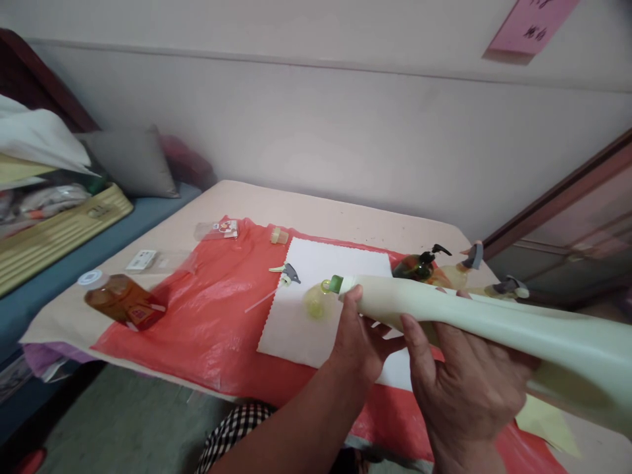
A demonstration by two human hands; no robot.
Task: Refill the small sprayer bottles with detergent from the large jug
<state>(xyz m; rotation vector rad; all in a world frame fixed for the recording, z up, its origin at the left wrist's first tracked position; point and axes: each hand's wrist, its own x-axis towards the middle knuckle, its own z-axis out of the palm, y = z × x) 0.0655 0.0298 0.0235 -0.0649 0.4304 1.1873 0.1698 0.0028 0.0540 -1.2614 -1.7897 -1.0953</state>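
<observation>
A large pale green jug lies tilted nearly level, its green spout pointing left. My left hand is closed around the jug near its neck. My right hand grips its body from below, farther back. Just under the spout stands a small clear bottle with yellowish liquid at its bottom; its open mouth is close to the spout, and I cannot tell whether they touch. The bottle rests on a white scalloped sheet. A grey trigger spray head with a thin tube lies to the left.
Red plastic covers part of the table. A tea-coloured bottle stands left; a small translucent cup is farther back. A dark pump bottle and spray bottles stand behind the jug. Yellow paper lies right.
</observation>
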